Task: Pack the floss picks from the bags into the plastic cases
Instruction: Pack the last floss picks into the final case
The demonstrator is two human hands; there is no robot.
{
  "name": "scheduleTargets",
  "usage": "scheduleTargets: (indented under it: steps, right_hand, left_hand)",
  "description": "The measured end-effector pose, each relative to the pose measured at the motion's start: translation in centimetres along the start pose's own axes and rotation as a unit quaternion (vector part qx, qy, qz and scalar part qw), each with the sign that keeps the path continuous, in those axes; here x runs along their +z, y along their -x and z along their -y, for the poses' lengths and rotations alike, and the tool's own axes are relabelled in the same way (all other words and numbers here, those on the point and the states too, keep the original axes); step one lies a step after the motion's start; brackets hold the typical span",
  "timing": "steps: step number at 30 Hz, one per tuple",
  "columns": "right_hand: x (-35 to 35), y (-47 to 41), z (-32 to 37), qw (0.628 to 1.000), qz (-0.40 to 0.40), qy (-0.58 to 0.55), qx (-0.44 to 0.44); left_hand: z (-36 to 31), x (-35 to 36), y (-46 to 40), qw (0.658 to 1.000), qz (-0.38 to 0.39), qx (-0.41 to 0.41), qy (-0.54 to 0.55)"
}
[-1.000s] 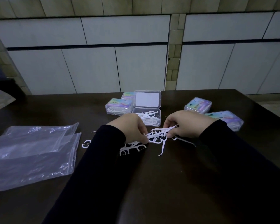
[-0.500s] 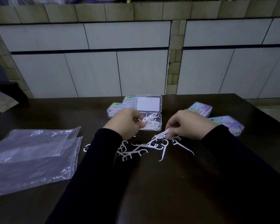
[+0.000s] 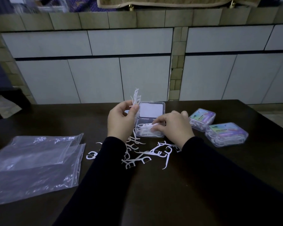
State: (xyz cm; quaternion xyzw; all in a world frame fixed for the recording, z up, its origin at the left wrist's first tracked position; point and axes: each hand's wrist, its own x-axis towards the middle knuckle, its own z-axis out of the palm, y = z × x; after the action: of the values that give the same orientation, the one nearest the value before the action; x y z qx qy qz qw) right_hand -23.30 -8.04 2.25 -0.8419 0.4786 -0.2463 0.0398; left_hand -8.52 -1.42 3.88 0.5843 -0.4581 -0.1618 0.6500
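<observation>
Dark wooden bench [image 3: 170, 193] in front of pale cabinet doors [image 3: 95, 79]. Two flat clear bags [image 3: 33, 163] at the near left. In the middle, an open clear case [image 3: 149, 129], lid up, partly filled with white floss picks. Left hand [image 3: 121, 121] raised just left of the case, grip pinched on a small bundle of picks [image 3: 135, 97] pointing upward. Right hand [image 3: 173, 128] low over the case, fingertips [image 3: 155, 128] curled and pinching picks against the pile inside. Loose floss picks [image 3: 142, 156] scattered on the bench between the forearms, near the case. Two closed, filled cases [image 3: 226, 134] to the right, side by side.
</observation>
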Motion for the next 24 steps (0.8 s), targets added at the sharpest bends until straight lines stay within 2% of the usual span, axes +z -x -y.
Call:
scheduleTargets:
  steps: [6,11,15,18,20,22,24]
  right_hand:
    - [0.5,-0.3,-1.4,0.997,-0.008,-0.065,0.031]
    - [0.3,0.0,-2.2,0.996,0.087,-0.009,0.033]
    - [0.2,0.2,-2.5,0.993,0.119,0.003,0.014]
    - [0.3,0.2,-3.1,0.990,0.141,-0.024,0.004]
    - [0.2,0.1,-3.5,0.987,0.155,-0.052,-0.001]
    - [0.0,0.1,-3.8,0.984,0.160,-0.081,0.000]
    - [-0.1,0.2,-4.1,0.983,0.158,-0.092,0.004]
  left_hand:
    - [0.1,0.2,0.2,0.999,0.001,-0.016,0.052]
    - [0.3,0.4,0.2,0.994,0.022,-0.035,0.104]
    - [0.5,0.7,0.5,0.993,0.060,-0.043,0.091]
    - [0.8,0.9,0.8,0.994,0.107,-0.018,0.023]
    - [1.1,1.1,0.8,0.985,0.147,0.006,-0.092]
    - [1.3,1.3,0.8,0.951,0.197,0.015,-0.236]
    - [1.3,1.2,0.8,0.918,0.223,0.013,-0.327]
